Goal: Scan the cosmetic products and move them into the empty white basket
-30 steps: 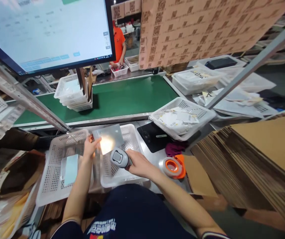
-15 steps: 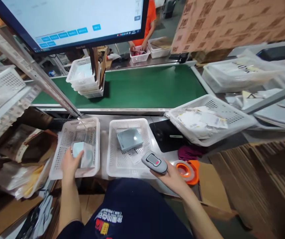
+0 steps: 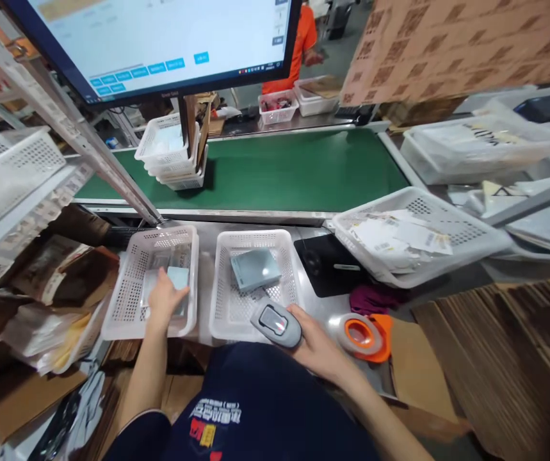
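In the left white basket (image 3: 111, 323), my left hand (image 3: 163, 301) is on a small light blue box (image 3: 178, 276). The box lies between its thumb and fingers, with the fingertips partly hidden. Clear-wrapped packets (image 3: 148, 285) are under and beside this hand. My right hand (image 3: 315, 346) grips a grey handheld scanner (image 3: 276, 323), its top side with a small window facing up. The scanner is over the near right corner of the second white basket (image 3: 221, 330). A larger grey-blue box (image 3: 255, 269) rests inside that basket.
A monitor (image 3: 183, 38) hangs above a green conveyor belt (image 3: 294, 169) bearing stacked baskets (image 3: 171, 153). At right are a basket of paper slips (image 3: 399, 240), a black pad (image 3: 327, 262), an orange tape dispenser (image 3: 363, 336) and stacked cardboard (image 3: 490, 358). Across the belt stands a person in orange (image 3: 298, 48).
My left hand has moved right within the left basket, the light blue box with it. My right hand has brought the scanner leftward. The person across the belt has drawn their hands from a basket.
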Demonstrator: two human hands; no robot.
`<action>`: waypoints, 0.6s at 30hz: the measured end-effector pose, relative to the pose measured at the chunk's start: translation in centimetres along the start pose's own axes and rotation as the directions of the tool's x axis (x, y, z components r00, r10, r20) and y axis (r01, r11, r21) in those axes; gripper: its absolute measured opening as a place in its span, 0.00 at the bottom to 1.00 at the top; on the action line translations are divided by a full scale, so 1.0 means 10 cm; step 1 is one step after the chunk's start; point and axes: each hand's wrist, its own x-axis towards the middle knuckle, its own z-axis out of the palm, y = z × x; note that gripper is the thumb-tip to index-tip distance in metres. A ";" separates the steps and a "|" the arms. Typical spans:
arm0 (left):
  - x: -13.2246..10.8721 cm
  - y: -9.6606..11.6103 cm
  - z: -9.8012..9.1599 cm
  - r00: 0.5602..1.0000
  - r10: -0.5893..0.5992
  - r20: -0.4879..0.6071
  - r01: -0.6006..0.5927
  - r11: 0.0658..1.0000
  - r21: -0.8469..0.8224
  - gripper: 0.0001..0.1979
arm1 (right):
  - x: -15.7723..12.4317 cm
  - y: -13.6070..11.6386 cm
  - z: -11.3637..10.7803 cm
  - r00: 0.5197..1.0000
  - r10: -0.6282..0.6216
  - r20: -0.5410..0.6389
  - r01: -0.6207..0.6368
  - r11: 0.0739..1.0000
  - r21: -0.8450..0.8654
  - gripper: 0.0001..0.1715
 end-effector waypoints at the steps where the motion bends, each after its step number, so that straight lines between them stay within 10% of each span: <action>1: -0.02 -0.07 -0.08 0.999 0.031 -0.027 -0.031 0.999 -0.014 0.47 | -0.07 0.04 -0.04 0.999 0.038 -0.021 -0.037 0.999 0.009 0.10; 4: -0.18 -0.28 -0.37 0.882 0.412 -0.230 -0.422 0.907 0.007 0.37 | -0.23 0.13 -0.18 0.988 0.142 -0.062 -0.138 0.988 0.070 0.17; 8: -0.38 -0.27 -0.67 0.291 0.869 -0.401 -0.790 0.455 0.412 0.32 | -0.23 0.03 -0.42 0.989 0.140 -0.041 -0.133 0.979 0.153 0.25; 11: -0.34 -0.12 -0.70 -0.015 0.945 -0.327 -0.821 0.175 0.543 0.35 | -0.09 -0.22 -0.57 0.996 0.091 0.023 -0.094 0.977 0.189 0.31; 18: -0.15 0.12 -0.39 -0.377 0.913 -0.156 -0.835 -0.261 0.484 0.35 | 0.15 -0.66 -0.73 0.979 0.061 0.195 -0.070 0.997 0.044 0.24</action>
